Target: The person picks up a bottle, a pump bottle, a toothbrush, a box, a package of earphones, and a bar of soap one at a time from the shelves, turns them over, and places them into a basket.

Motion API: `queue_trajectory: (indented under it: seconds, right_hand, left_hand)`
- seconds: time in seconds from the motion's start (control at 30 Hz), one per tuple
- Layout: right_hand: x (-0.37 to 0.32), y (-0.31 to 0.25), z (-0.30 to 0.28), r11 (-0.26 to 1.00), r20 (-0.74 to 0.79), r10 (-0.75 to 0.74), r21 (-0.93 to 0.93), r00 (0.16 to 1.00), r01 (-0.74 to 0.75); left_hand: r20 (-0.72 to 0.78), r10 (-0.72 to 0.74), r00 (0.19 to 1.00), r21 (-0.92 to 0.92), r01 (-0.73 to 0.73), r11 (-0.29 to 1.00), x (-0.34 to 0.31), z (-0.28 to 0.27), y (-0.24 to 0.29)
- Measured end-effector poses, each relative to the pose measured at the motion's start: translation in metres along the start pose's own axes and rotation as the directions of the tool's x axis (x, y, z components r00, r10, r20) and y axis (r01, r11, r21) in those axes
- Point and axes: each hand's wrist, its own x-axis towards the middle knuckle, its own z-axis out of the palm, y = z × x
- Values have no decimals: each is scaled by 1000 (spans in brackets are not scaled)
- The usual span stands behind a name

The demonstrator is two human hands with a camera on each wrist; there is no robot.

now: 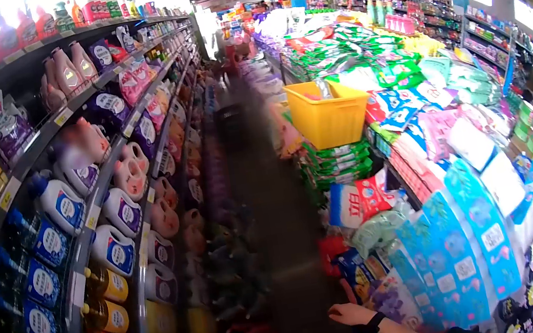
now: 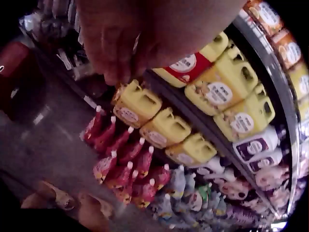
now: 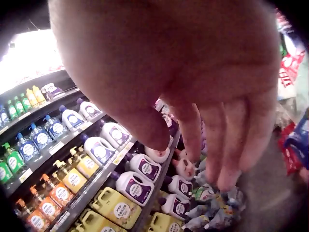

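My right hand (image 3: pixel 193 92) hangs with loose, slightly bent fingers and nothing in them. In the head view the same hand (image 1: pixel 352 313) is low in the aisle, close to bagged goods (image 1: pixel 358 270) on the right; a dark band circles its wrist. My left hand (image 2: pixel 130 38) shows only in the left wrist view, at the top, its fingers hanging loosely with no object between them. Below and beside it are yellow jugs (image 2: pixel 166 128) on a low shelf and red pouches (image 2: pixel 130 169) with white caps on the floor.
Shelves of detergent bottles (image 1: pixel 65 200) line the left side. The floor aisle (image 1: pixel 283 233) runs ahead. On the right stand a yellow bin (image 1: pixel 324 116), stacked green packs (image 1: pixel 338 162) and blue patterned packaging (image 1: pixel 445 257). Sandalled feet (image 2: pixel 96 205) show below in the left wrist view.
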Motion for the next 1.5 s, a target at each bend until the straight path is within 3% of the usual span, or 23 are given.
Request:
queue_trajectory:
  seconds: [0.13,0.2,0.47,0.53,0.6,0.67,0.7,0.8,0.83,0.9,1.07,1.13,1.17,1.23,1.37,1.5]
  right_hand:
    - [87,1,-27,998,83,-44,-38,996,47]
    - [137,-1,-52,995,56,-88,-46,995,90]
    - [291,-55,-187,993,-143,-75,-105,987,60]
    - [327,-60,-214,996,-221,-82,5,972,86]
    - [355,-64,-239,998,-244,-62,-16,968,60]
    - [387,-58,-256,984,-204,-17,171,979,53]
    - [407,-52,-265,982,-203,-16,180,979,53]
    - [471,-37,-299,982,-210,-5,184,978,44]
    - [494,-38,-318,984,-209,-2,175,978,39]
    - [553,-25,-350,987,-234,-68,128,970,101]
    - [695,-31,-444,963,-324,-155,161,933,215]
    - [743,-45,-475,891,-310,-81,403,947,208]
    - [771,-43,-483,886,-300,-78,416,951,204]
    - [806,-41,-494,886,-253,-40,438,967,151]
    - [879,-34,-518,912,-161,-23,402,987,87]
    - [952,-24,-549,886,-119,27,463,992,32]
  left_hand:
    - [-37,8,999,-28,-9,1000,41,-24,66]
    - [-40,15,999,-29,-16,999,68,-39,96]
    - [-112,98,989,29,-95,995,197,-122,255]
    - [-151,188,971,65,-180,982,236,-138,311]
    - [-198,331,923,114,-314,943,270,-147,391]
    - [-208,552,807,219,-512,831,320,-142,465]
    - [-270,537,799,169,-510,844,322,-143,516]
    - [-352,689,633,-20,-741,671,354,-133,628]
    - [-358,680,640,-19,-733,679,355,-136,659]
    - [-289,760,583,-134,-810,571,354,-149,714]
    - [-245,725,644,-27,-752,659,383,-167,784]
    - [-307,716,626,8,-751,660,402,-180,818]
    - [-342,720,604,45,-755,655,412,-180,829]
    - [-373,699,610,-6,-755,655,418,-192,861]
    - [-294,643,707,-143,-698,702,455,-203,915]
    - [-263,677,687,-131,-721,680,525,-214,979]
